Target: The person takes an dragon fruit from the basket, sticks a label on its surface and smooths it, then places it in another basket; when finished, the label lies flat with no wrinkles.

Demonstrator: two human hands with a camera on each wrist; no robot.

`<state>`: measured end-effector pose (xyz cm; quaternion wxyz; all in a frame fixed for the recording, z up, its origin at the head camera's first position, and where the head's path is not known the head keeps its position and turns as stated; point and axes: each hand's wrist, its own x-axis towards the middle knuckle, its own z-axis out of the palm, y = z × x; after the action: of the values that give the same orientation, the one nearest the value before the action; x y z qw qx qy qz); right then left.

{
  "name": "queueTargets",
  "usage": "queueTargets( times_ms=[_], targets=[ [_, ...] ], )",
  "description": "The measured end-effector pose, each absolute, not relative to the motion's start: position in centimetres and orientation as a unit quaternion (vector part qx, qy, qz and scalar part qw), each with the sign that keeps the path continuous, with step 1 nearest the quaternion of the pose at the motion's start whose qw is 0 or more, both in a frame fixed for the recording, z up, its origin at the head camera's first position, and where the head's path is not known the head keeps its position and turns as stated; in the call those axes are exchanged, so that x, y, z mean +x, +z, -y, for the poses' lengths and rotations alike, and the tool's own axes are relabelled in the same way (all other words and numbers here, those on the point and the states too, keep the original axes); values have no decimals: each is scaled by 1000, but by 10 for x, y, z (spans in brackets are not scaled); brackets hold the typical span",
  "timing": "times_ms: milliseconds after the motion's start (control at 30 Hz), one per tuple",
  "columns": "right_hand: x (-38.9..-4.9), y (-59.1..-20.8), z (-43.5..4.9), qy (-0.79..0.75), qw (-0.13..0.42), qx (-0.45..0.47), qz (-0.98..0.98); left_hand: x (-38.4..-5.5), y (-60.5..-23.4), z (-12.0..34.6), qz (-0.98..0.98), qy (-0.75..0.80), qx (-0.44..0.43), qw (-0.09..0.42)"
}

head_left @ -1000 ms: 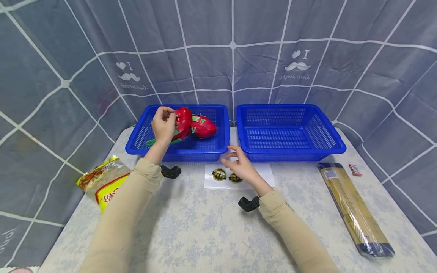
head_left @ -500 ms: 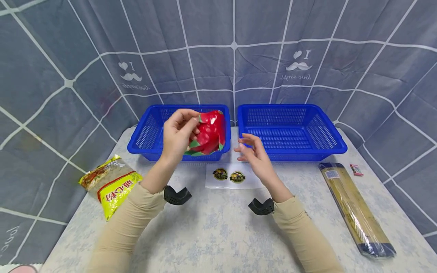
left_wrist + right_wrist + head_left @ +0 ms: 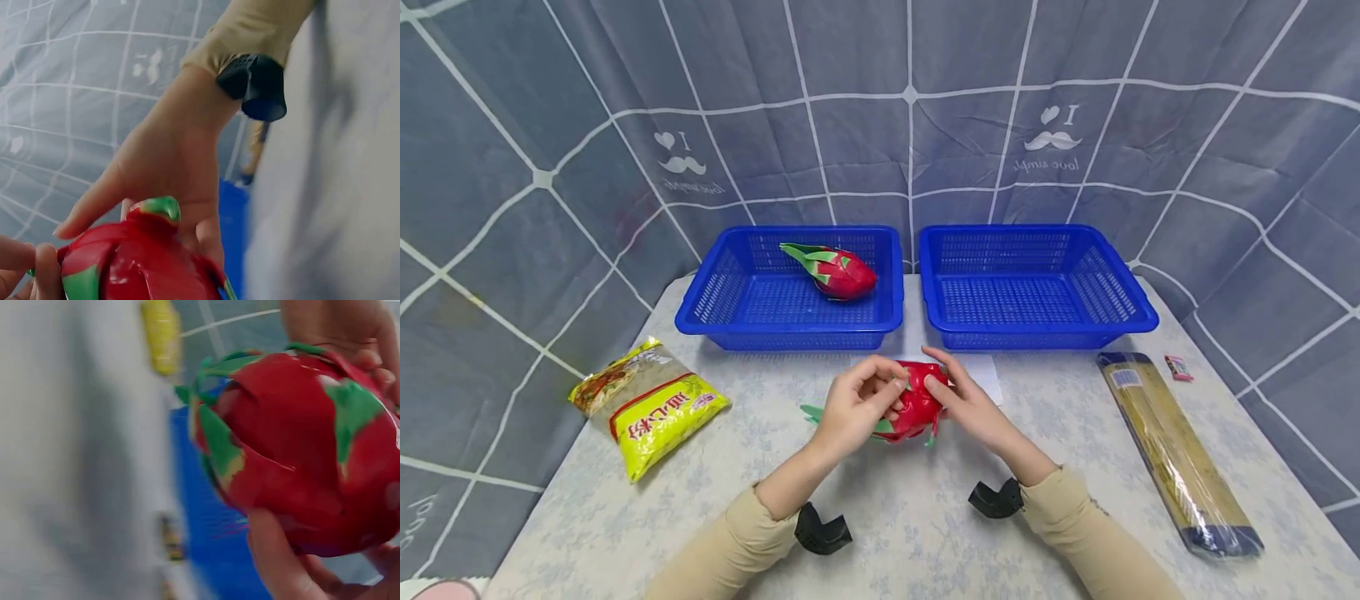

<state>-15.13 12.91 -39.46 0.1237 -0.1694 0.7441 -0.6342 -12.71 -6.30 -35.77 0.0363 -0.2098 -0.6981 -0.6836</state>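
Since a second ago, one red dragon fruit (image 3: 917, 411) has moved out of the left basket (image 3: 805, 327) to the centre of the clock, where both hands now meet on it. From 9 o'clock the left hand (image 3: 852, 408) pinches it between thumb and fingers; from 3 o'clock the right hand (image 3: 966, 402) grasps it, thumb on top. This step seems to call for steady support under the body and a light touch on the green leaf tips (image 3: 811, 412). Counted from the left: one yellow bag (image 3: 655, 412) at 9; the left basket at 11, holding a second dragon fruit (image 3: 848, 275); one white sheet (image 3: 988, 375), partly hidden behind the hands; the right basket (image 3: 1037, 327) at 1; one long wrapped package (image 3: 1180, 458) and one small packet (image 3: 1178, 367) around 3.
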Motion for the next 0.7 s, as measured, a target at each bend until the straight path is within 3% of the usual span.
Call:
queueTargets(
  times_ms=[267,400,500,600,700],
  targets=[
    [-155,-429,-133,-661,192,-155,-708,-121,-388,58,735,-659,-161,-18],
    [-160,-435,-141,-670,237,-154,-687,-122,-387,62,773,-607,-183,-29],
    [-161,-437,-148,-681,261,-158,-666,-125,-381,72,804,-557,-208,11],
    [-163,-437,-154,-683,251,-192,-658,-134,-378,86,834,-504,-216,64],
    [-164,-437,-159,-679,232,-244,-652,-147,-382,100,851,-465,-239,53]
  ],
)
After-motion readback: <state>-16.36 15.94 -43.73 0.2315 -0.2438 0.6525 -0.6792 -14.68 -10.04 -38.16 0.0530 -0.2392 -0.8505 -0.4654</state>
